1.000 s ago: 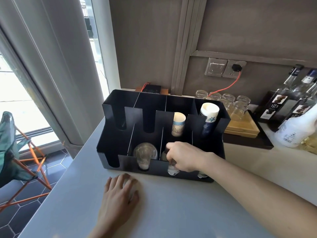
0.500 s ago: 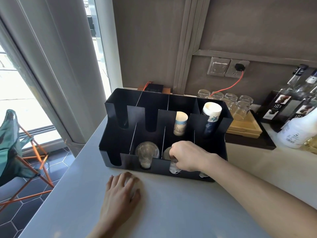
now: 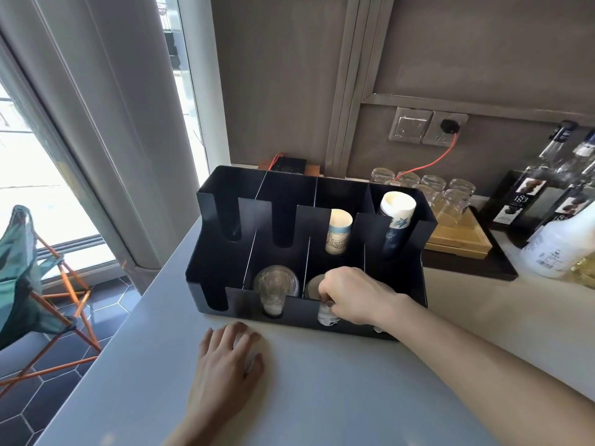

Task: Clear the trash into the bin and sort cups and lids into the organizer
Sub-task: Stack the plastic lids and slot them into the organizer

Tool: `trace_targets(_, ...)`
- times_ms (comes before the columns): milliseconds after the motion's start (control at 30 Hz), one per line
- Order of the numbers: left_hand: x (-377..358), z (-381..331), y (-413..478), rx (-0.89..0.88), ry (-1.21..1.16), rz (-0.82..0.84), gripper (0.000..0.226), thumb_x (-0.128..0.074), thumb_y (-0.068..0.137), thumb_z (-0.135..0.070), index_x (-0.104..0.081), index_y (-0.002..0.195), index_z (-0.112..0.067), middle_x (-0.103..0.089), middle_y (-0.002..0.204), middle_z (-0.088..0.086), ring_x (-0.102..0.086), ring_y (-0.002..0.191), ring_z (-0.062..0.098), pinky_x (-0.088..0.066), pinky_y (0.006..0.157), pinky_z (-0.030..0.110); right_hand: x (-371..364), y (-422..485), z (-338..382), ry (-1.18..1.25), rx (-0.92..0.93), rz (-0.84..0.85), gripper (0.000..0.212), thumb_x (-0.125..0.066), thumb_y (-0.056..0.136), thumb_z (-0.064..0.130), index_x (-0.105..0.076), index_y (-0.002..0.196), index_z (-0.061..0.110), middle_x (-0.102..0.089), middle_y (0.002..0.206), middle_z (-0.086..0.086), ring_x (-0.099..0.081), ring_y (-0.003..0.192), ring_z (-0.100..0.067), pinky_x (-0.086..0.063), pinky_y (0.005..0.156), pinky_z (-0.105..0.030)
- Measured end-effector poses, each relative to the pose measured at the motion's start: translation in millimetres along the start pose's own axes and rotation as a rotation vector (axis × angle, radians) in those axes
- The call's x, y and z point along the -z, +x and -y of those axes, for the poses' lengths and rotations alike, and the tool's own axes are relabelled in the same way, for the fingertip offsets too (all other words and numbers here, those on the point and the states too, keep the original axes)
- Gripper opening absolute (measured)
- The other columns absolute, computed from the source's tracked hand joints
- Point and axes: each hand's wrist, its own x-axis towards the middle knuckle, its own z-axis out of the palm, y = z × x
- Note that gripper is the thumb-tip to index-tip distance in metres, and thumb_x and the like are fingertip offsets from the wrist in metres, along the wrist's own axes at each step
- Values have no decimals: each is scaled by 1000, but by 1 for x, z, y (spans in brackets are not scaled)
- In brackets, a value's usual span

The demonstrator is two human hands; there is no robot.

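Observation:
A black slotted organizer (image 3: pixel 222 252) stands on the white counter. Its back row holds a paper cup stack (image 3: pixel 338 233) with a pale print and a taller stack (image 3: pixel 395 217) with a dark blue print. Clear lids (image 3: pixel 275 286) stand in a front compartment. In the compartment to their right are white lids (image 3: pixel 325 317), and my right hand (image 3: pixel 351 294) is closed on them at the front slot. My left hand (image 3: pixel 230 358) lies flat on the counter in front of the organizer, fingers spread, holding nothing.
Upturned glasses (image 3: pixel 450 194) sit on a wooden tray (image 3: pixel 457 244) right of the organizer, with bottles (image 3: pixel 528 201) and a white spray bottle (image 3: pixel 560 246) beyond. A red cable (image 3: pixel 428 162) runs from a wall socket. The counter edge drops to a tiled floor and folding chair (image 3: pixel 25 268) at left.
My right hand has stayed at the front lid compartment with only slight finger movement. The left hand has not moved. The camera has shifted a little.

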Motion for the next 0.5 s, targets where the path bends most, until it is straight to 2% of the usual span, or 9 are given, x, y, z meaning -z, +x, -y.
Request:
trace_targets(167, 1, -1, 0, -3, 1, -6, 29, -52, 81, -42, -63, 106, -31, -60, 116, -4, -53, 106, 27, -43, 101, 51, -5, 4, 0, 24, 4, -5, 16, -61, 76, 4, -71, 87, 11, -68, 87, -6, -64, 81, -28, -55, 70, -36)
trace_targets(333, 1, -2, 1, -3, 3, -22, 29, -52, 80, -41, -63, 104, -30, -60, 114, -4, -51, 105, 26, -45, 100, 51, -9, 6, 4, 8, 22, -13, 4, -65, 76, 7, -65, 80, 7, -64, 81, -9, -61, 75, -31, -53, 63, -37)
trace_targets(500, 0, -1, 0, -3, 6, -29, 28, -53, 80, -41, -63, 104, -31, -60, 113, -5, -48, 104, 25, -46, 99, 51, -4, 3, 3, 9, 26, -25, 10, -64, 80, 10, -70, 86, 8, -65, 88, -8, -62, 81, -29, -52, 67, -36)
